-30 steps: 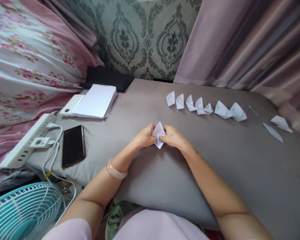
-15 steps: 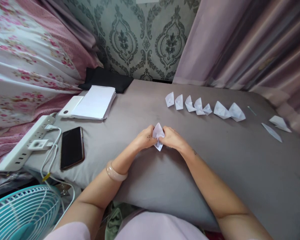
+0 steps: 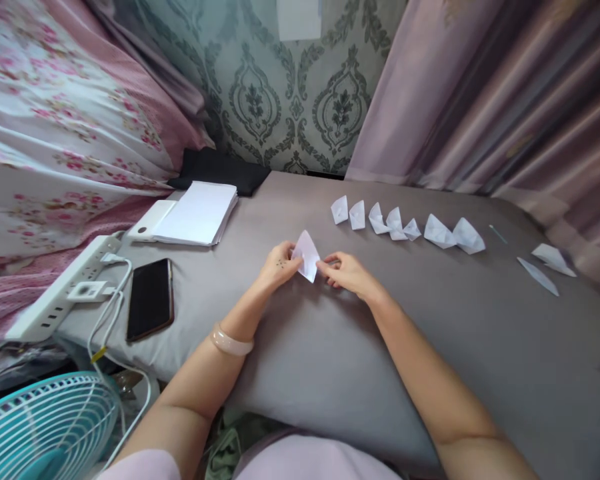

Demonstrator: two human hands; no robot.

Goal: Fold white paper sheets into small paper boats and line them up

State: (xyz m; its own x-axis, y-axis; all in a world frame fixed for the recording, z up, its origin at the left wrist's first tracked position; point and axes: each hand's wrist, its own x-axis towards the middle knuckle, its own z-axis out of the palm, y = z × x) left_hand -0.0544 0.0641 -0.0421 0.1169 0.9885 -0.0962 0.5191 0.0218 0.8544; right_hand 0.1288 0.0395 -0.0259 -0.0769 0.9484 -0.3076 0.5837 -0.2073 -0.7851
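Note:
A folded white paper boat point(image 3: 307, 255) is held up in front of me, above the grey-covered surface point(image 3: 325, 353). My left hand point(image 3: 281, 265) grips its left side, thumb across the front and fingers behind. On the other side, my right hand point(image 3: 345, 272) pinches the paper's right corner between thumb and finger, the other fingers curled. Beyond my hands, several folded paper boats point(image 3: 397, 224) stand in a loose row toward the back right.
A stack of white paper point(image 3: 200, 212) lies at the back left by a black cloth point(image 3: 220, 170). Nearer are a phone point(image 3: 150, 300), a power strip point(image 3: 63, 290) with cables, and a teal fan point(image 3: 50, 427). Folded paper pieces point(image 3: 537, 275) lie far right.
The folded paper has turned and shifted slightly up and left. My right hand has drawn outward to its right corner, while my left hand still holds the left side. The view has tilted slightly up.

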